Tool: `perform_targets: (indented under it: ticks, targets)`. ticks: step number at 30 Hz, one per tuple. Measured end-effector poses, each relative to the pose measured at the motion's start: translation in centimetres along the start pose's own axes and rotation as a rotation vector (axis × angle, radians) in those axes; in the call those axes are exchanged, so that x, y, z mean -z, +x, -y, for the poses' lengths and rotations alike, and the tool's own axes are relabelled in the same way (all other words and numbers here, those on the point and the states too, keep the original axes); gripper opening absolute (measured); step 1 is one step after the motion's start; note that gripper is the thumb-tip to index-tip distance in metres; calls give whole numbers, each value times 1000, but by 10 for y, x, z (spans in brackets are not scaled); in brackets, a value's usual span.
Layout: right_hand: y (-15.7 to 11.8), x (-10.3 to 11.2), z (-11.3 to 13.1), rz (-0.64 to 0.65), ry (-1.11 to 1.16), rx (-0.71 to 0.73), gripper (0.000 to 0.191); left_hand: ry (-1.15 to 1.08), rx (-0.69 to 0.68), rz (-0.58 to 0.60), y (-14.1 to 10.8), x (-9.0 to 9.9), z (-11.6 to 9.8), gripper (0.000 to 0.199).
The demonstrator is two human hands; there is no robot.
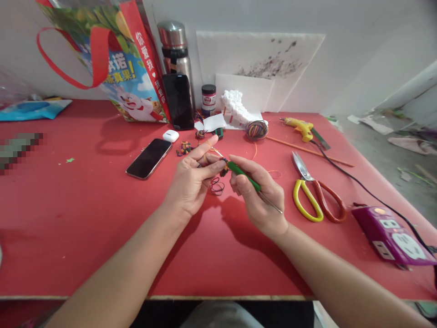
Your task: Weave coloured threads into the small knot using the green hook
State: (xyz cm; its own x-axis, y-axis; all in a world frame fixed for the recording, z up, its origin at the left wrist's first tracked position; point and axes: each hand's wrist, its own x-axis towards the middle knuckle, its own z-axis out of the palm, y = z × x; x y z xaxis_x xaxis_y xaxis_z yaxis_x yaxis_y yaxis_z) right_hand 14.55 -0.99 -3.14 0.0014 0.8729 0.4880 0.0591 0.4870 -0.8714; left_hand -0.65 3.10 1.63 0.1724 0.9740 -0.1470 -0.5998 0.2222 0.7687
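Observation:
Between the thumb and fingers of my left hand (196,175) is a small dark crocheted piece (224,170), with its index finger raised and thin orange yarn running over it. My right hand (257,191) grips a crochet hook by its green handle (244,175); the metal tip points up and left and meets the piece. A thin metal end of the hook sticks out below my right hand. Loops of dark red yarn (217,186) hang beside my left fingers. Behind my hands lies a multicoloured yarn ball (256,130) on the red table (112,237).
Scissors (309,191), a yellow glue gun (298,127), a wooden stick (310,150) and a purple power strip (392,234) are right. A phone (149,158), earbud case (170,135) and small crocheted piece (185,148) lie left. Behind stand a bag (133,86), flask (174,41), upright phone (178,102) and jar (208,100).

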Motion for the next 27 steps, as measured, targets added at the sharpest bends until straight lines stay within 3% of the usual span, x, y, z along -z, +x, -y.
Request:
perform_targets:
  ticks: [15, 27]
  targets:
    - [5, 6, 8, -17, -8, -27, 30, 181, -152, -1, -1, 2, -3, 47]
    - [5, 8, 8, -3, -26, -6, 29, 110, -76, -27, 1, 4, -6, 43]
